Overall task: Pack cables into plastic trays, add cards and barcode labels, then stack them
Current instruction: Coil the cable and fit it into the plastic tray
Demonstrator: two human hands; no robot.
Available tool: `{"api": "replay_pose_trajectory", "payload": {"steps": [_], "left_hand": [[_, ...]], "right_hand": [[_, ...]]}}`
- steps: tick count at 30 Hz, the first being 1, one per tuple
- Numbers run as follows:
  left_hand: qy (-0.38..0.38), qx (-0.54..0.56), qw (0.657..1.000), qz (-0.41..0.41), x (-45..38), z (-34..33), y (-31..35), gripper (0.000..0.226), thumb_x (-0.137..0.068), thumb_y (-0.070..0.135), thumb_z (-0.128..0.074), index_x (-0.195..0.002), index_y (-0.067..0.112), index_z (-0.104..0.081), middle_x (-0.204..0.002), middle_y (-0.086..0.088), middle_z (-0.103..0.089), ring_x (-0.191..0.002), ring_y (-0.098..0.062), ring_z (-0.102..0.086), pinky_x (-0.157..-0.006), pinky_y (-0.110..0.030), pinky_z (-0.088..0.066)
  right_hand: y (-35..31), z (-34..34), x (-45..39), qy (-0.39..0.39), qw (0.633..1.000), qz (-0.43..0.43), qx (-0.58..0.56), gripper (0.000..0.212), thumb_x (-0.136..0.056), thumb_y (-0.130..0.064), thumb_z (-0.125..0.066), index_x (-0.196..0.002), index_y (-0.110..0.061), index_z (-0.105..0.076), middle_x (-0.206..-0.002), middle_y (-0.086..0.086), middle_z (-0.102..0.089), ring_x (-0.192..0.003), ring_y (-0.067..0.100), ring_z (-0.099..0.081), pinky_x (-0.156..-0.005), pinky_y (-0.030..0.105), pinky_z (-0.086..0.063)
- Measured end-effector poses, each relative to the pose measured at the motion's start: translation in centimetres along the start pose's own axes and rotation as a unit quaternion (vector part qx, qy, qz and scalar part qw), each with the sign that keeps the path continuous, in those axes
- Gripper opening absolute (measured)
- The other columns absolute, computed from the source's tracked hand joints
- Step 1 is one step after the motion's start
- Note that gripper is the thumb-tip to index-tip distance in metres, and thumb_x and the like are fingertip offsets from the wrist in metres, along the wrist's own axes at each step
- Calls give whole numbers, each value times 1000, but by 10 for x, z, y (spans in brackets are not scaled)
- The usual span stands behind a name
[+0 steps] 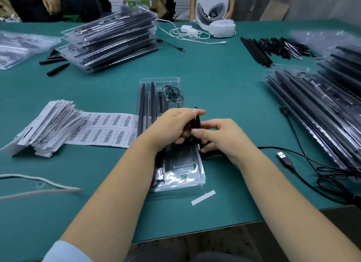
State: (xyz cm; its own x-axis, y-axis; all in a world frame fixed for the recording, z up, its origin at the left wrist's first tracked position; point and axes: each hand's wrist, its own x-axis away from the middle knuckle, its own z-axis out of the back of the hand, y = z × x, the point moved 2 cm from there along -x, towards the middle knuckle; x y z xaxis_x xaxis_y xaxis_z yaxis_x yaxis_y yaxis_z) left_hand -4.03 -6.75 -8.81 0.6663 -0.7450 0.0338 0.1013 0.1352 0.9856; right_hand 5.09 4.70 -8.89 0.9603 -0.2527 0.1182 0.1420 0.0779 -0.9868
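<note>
Black coiled cable (196, 123) pinched by both left hand (172, 128) and right hand (220, 138).

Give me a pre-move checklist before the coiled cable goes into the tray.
1. Cable held: ok. Left hand and right hand both grip the black cable bundle.
2. Bundle tied: cannot tell, fingers cover it.
3. Tray in place: ok. The clear plastic tray lies directly under the hands on the green table.
4. Cable pocket free: cannot tell; the hands hide the middle of the tray, though the near pocket looks empty.
5. Cards within reach: ok, card stack sits to the left.
6. Labels ready: ok, barcode label sheet lies beside the cards, touching the tray's left edge.
</note>
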Motion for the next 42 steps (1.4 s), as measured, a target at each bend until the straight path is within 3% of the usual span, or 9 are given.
{"api": "replay_pose_trajectory", "payload": {"steps": [12,14,16,19,22,26,29,33,42], "left_hand": [[63,-131,989,-12,11,-7,8,26,-92,33,-58,-82,12,-69,-48,7,-52,-34,-13,-44,-36,-14,-32],[58,-187,981,-13,17,-5,20,29,-90,44,-56,-100,19,-68,-70,7,-62,-46,-7,-53,-44,-15,-40],[1,-354,935,6,27,0,27,71,-75,69,-54,-132,26,-50,-117,6,-61,-86,-2,-60,-68,-18,-47],[-107,-559,818,89,53,5,21,132,-38,95,-41,-149,31,-8,-158,7,-10,-144,-18,-8,-114,-45,-22],[-128,-551,819,94,76,1,7,136,-41,93,-45,-149,32,12,-156,5,21,-141,-16,27,-117,-49,8],[-81,-576,813,-13,93,-4,8,120,-55,89,-35,-151,22,-11,-157,3,-7,-143,-12,1,-118,-48,-6],[9,-587,799,-128,101,-5,19,90,-68,80,-28,-119,14,-62,-122,-1,-61,-112,-18,-56,-92,-35,-49],[49,-620,744,-246,110,-14,14,59,-78,60,-41,-90,12,-72,-86,-2,-71,-71,-21,-69,-45,-31,-53],[129,-592,741,-289,112,-26,4,58,-103,30,-16,-119,-2,-62,-102,-18,-70,-77,-27,-71,-40,-33,-52]], "right_hand": [[1,0,-3,-11,999,-18,-24,11,-87,-7,-64,-78,-10,-70,-57,-8,-61,-49,4,-48,-52,19,-51],[2,2,-3,-3,999,-30,-29,10,-87,-6,-63,-79,-7,-69,-57,-5,-60,-49,5,-50,-52,20,-52],[3,4,-4,-4,998,-40,-43,8,-87,-5,-63,-81,-4,-68,-60,-1,-61,-52,8,-54,-53,21,-52],[5,5,-5,-8,997,-58,-60,7,-85,-8,-66,-86,-1,-66,-66,4,-62,-54,10,-56,-54,20,-53],[5,4,-6,-4,995,-65,-69,8,-85,-9,-67,-86,-1,-66,-60,-1,-64,-51,7,-57,-54,19,-53],[5,4,-5,-2,993,-73,-94,4,-84,-7,-67,-85,-3,-66,-64,0,-69,-54,9,-62,-53,19,-53],[4,3,-4,1,990,-75,-118,1,-83,-4,-66,-84,-3,-67,-68,3,-71,-55,11,-66,-53,19,-52],[4,0,-4,7,988,-75,-134,1,-84,-4,-66,-83,-4,-66,-68,4,-72,-56,12,-67,-54,19,-53],[7,-7,-3,55,994,-51,-81,4,-82,-11,-70,-84,-10,-67,-69,-5,-68,-60,6,-63,-56,16,-49]]}}
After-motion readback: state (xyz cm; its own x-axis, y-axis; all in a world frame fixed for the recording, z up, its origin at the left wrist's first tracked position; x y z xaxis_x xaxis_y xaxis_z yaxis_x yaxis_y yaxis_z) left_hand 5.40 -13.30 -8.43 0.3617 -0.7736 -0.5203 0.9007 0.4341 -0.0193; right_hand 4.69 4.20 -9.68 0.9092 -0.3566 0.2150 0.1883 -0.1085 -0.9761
